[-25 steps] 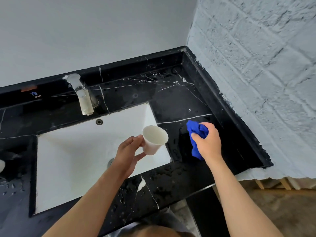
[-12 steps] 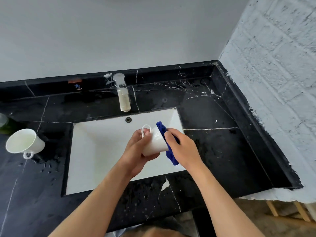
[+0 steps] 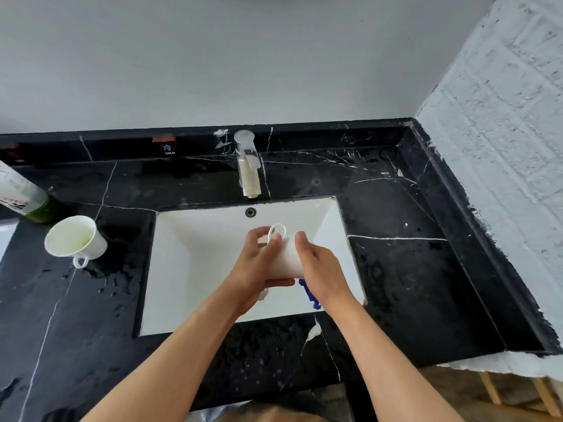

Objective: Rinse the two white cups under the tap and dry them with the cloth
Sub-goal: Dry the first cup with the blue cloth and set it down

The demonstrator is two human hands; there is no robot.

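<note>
Over the white sink [image 3: 198,269], both hands hold one white cup [image 3: 286,257], tilted with its handle up and far from me. My left hand [image 3: 259,266] grips its left side near the handle. My right hand [image 3: 320,272] presses against its right side with the blue cloth [image 3: 310,295]; only a bit of cloth shows below the hand. The second white cup [image 3: 74,240] stands on the black counter at the left, its handle toward me. The tap [image 3: 248,166] behind the sink shows no running water.
The black marble counter [image 3: 411,284] surrounds the sink, with water drops left of the basin. A green-and-white bottle [image 3: 24,199] lies at the far left behind the second cup. A rough white brick wall [image 3: 502,147] bounds the counter on the right.
My right hand picked the blue cloth up off the right counter and brought it to the cup. The cup has turned, and the cloth is now mostly hidden under my right hand.
</note>
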